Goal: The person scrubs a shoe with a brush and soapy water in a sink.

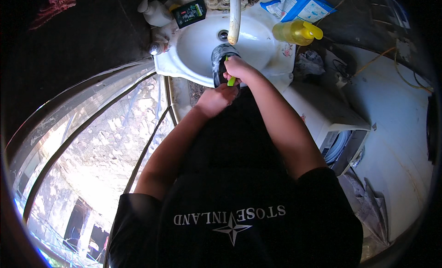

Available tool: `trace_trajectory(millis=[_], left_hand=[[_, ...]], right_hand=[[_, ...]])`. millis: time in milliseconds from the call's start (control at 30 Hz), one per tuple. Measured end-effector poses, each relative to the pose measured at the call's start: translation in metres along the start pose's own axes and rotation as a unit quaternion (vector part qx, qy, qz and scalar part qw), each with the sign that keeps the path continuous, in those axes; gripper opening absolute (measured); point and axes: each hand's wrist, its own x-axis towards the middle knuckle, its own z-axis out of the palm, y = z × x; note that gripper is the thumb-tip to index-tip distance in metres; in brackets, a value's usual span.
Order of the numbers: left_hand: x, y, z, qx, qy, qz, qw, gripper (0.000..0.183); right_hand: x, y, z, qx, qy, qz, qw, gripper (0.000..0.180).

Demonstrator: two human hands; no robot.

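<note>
Over the front rim of a white washbasin (pixel 255 57), my left hand (pixel 219 99) grips the near end of a dark shoe (pixel 218 65). White foam coats the shoe's far end and left side. My right hand (pixel 239 70) is closed around a bright green handle (pixel 231 81), which looks like a brush's. It lies against the shoe's upper side; the bristles are hidden under the fingers. Just beyond the shoe hangs the end of a pale faucet spout (pixel 234 22), with the metal drain (pixel 223 34) to its left. No running water can be made out.
A white pump bottle (pixel 156 13), a dark printed packet (pixel 190 13) and a small metal-topped container (pixel 156 48) stand along the basin's left. At right are a blue-and-white bag (pixel 298 7) and a yellow spray bottle (pixel 293 32). A white appliance (pixel 321 110) sits right of my arm; a window (pixel 100 154) is left.
</note>
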Motion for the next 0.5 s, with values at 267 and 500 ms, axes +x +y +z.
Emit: trace_trajectory(millis=[267,500], left_hand=[[-0.004,-0.024,0.016,-0.027,0.027,-0.042,0.998,0.025],[0.017,-0.016,0.012,-0.006,0.006,0.013,1.000,0.025]], right_hand=[[-0.011,0.001,-0.020,-0.058,-0.147,-0.075,0.985,0.035],[0.011,0.003,-0.025,-0.037,-0.030,-0.096,0.994,0.027]])
